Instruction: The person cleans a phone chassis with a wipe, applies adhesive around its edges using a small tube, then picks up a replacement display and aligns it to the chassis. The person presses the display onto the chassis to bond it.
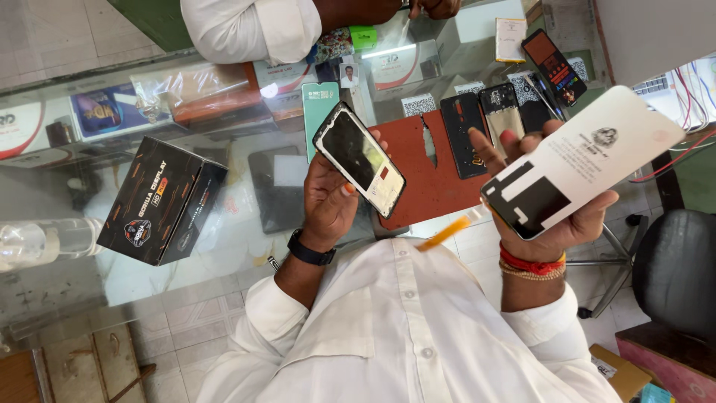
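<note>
Nearest to me is the front of a white buttoned shirt, with both bare arms reaching forward over a glass bench (224, 231).

The left hand (328, 198), a black watch on its wrist, has its grip closed on a dark phone body (359, 159). Thumb and fingers pinch the long edges, so the flat face tilts up toward the camera, as if held for inspection.

The right hand (548, 216), with red and beaded threads at the wrist, has its grip wrapped round the lower end of a white display panel (589, 153). The panel's back faces up, with black patches at the end near the palm. The panel is raised off the bench and angled away to the right, well apart from the phone body. A thin orange strip (445, 233) shows between the two wrists — I cannot tell what it is attached to.

On the bench to the left, a black carton (160, 200) stands tilted, near a clear plastic bottle (45, 240). Just beyond the hands lies a red work mat (429, 179) carrying a black back cover (462, 134) and an opened handset (501, 108), laid flat within easy reach.

Farther off a lit phone (553, 67) rests on the glass, and another person's white sleeve (250, 28) leans in from the far side. A black office chair (675, 269) stands at the right.
</note>
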